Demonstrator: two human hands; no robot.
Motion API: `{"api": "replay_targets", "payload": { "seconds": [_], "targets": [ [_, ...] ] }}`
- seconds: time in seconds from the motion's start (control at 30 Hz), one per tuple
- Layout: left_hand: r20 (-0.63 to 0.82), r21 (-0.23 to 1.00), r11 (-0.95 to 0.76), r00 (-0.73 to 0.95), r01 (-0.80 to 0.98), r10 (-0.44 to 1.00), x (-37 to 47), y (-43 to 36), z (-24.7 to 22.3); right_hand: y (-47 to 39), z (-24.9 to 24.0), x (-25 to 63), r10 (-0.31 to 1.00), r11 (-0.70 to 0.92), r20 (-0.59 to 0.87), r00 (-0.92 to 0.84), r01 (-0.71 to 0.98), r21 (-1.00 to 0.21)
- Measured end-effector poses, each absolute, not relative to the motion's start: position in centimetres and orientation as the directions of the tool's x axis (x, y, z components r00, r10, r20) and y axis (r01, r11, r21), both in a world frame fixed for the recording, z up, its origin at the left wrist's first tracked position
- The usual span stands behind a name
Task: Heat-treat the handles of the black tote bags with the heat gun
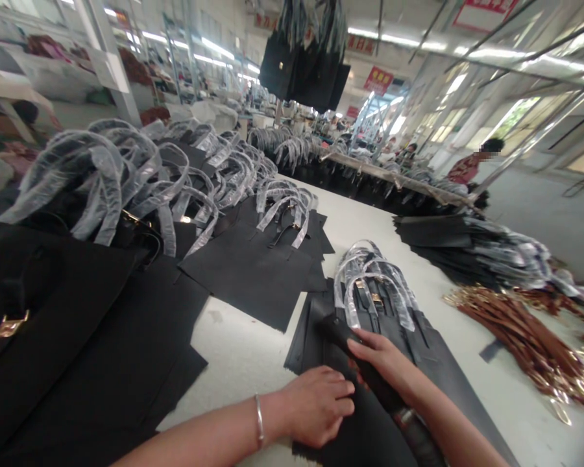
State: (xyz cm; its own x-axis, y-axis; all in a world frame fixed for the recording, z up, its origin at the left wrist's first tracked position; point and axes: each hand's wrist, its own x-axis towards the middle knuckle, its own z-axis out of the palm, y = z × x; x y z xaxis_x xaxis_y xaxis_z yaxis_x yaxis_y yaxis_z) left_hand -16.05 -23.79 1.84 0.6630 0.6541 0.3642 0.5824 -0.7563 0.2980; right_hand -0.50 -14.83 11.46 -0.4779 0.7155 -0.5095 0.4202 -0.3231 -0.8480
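Observation:
My right hand (382, 357) is wrapped round a black tube-shaped hand tool (377, 386). Its front end points up and left over a stack of black bag panels (442, 370) with plastic-wrapped handles (384, 282) and small gold clasps. What kind of tool it is I cannot make out. My left hand (318, 405), with a silver bangle (259, 420) on the wrist, is closed with curled fingers at the left part of the same stack. Whether those fingers pinch a panel is hidden.
More black panels with wrapped handles (253, 266) lie in piles on the left of the white table (233, 337). Brown straps (520, 337) with gold hooks lie at the right. Black bags (304, 74) hang overhead. Another person (467, 165) stands at the far right.

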Motion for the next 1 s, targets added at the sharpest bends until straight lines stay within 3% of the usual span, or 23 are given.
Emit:
{"api": "replay_targets", "payload": {
  "seconds": [0.2, 0.4, 0.57, 0.7, 0.9, 1.0],
  "targets": [
    [0.300, 0.349, -0.717, 0.653, 0.603, 0.695, -16.7, -23.9, 2.4, -16.3, 16.2, 7.2, 0.874, -0.359, -0.445, -0.196, 0.356, -0.863],
    [0.217, 0.391, -0.442, 0.386, 0.807, 0.896, -13.1, -22.9, 3.2, -18.9, 15.1, 16.9, 0.867, -0.462, -0.498, -0.008, 0.360, -0.810],
    [0.319, 0.439, -0.520, 0.414, 0.732, 0.852, -10.1, -22.9, 2.1, -19.1, 11.9, 19.2, 0.819, -0.548, -0.574, 0.016, 0.323, -0.772],
    [0.273, 0.411, -0.562, 0.492, 0.718, 0.827, -9.8, -22.9, 1.0, -16.9, 10.9, 19.4, 0.819, -0.561, -0.572, 0.030, 0.248, -0.790],
    [0.252, 0.369, -0.568, 0.509, 0.736, 0.823, -9.9, -22.7, 0.8, -15.1, 11.2, 20.9, 0.878, -0.476, -0.456, 0.145, 0.184, -0.860],
    [0.251, 0.366, -0.569, 0.511, 0.736, 0.822, -10.0, -22.7, 0.9, -16.5, 11.8, 21.8, 0.855, -0.517, -0.510, 0.092, 0.210, -0.830]
  ]
}}
